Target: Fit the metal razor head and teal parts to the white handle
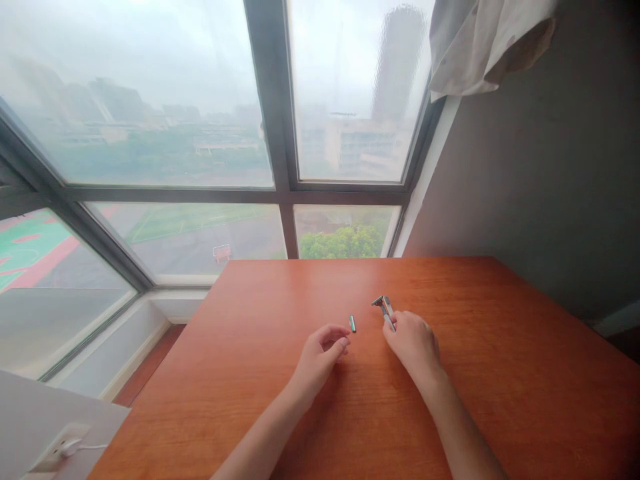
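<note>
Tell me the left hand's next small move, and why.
Probably close the left hand around the small, dark, rectangular piece: it sits right by the fingertips, the thumb is apart from it, and the right hand grips the silver-grey, T-shaped razor.

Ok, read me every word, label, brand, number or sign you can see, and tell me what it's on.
No text can be read anywhere here.
Razor in the right hand: any marking is too small.
Cartridge-like piece by the left hand: likewise.
Beyond the window: too hazy.
</note>
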Motion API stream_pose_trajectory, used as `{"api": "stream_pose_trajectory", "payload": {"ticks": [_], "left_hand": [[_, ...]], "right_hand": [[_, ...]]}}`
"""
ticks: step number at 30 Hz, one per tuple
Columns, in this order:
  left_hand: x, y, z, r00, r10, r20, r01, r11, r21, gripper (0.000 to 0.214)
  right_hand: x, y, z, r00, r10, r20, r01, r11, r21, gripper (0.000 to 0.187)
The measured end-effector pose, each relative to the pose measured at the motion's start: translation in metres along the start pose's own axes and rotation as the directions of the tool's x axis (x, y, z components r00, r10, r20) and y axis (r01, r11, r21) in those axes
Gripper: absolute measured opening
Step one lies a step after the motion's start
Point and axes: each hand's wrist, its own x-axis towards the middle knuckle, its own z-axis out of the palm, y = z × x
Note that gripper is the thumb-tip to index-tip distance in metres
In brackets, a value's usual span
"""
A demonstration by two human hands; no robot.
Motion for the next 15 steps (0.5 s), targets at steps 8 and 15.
{"api": "stream_pose_trajectory", "payload": {"ticks": [8, 15], "left_hand": [[0.0017, -0.0044, -0.0011, 1.000, 0.007, 0.025, -0.008, 1.000, 0.006, 0.024], [0.0016, -0.0043, -0.0019, 0.999, 0.008, 0.035, -0.009, 1.000, 0.019, 0.023]], "right_hand": [[-0.0030, -0.0080, 0.0004, 0.999, 0.020, 0.045, -0.016, 0.995, -0.095, 0.023], [-0.0060, -0.0077, 0.0041, 0.999, 0.000, 0.040, 0.004, 0.994, -0.109, 0.022]]}}
